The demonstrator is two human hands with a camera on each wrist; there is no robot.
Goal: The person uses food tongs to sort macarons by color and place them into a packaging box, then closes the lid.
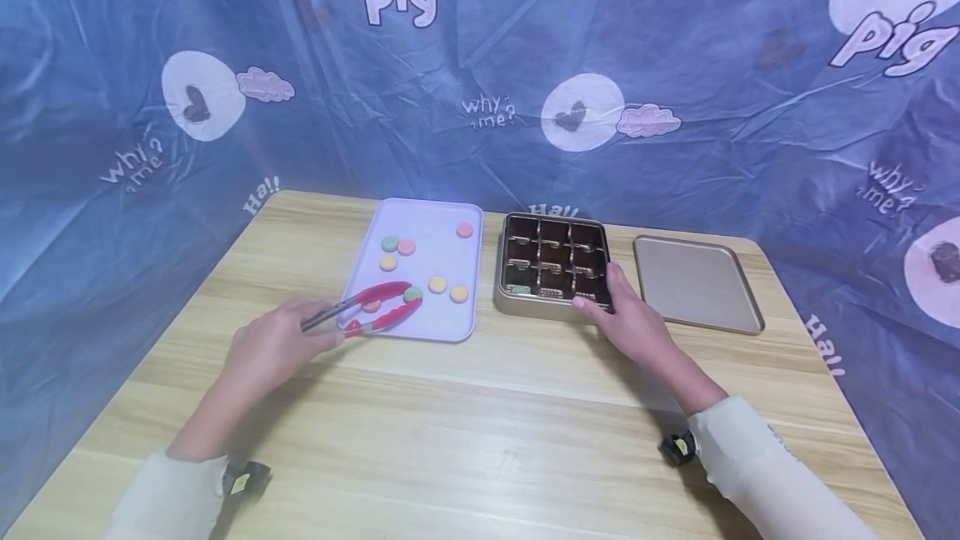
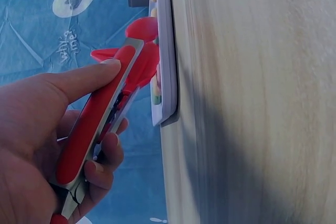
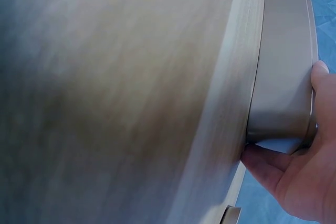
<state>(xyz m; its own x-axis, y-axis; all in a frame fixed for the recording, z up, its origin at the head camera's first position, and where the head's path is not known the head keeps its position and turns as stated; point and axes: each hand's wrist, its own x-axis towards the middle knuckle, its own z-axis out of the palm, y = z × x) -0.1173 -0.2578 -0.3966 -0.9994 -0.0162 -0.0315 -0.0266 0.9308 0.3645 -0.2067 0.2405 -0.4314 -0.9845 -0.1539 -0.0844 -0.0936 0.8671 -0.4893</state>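
Note:
My left hand (image 1: 273, 346) grips a pair of red-tipped tongs (image 2: 97, 116), thumb along one red handle and fingers curled under the other. Over the lavender tray (image 1: 442, 332), the spread tips stand on either side of a green macaron (image 1: 412, 295). A pink macaron (image 1: 371, 305) lies partly hidden behind the upper tong arm. At the near right corner of a bronze tin (image 3: 283, 66), my right hand (image 1: 633, 323) holds on, thumb at the rim and fingers along the side. Brown dividers split the tin into several compartments; a green piece (image 1: 519, 290) sits in the near left one.
More macarons are scattered on the tray: yellow (image 1: 437, 284), pink (image 1: 465, 230) and a green one (image 1: 390, 244) touching a pink. Right of the tin lies a flat bronze lid (image 1: 697, 282). A blue printed cloth (image 1: 450, 157) surrounds the wooden table (image 1: 465, 423) at the back and sides.

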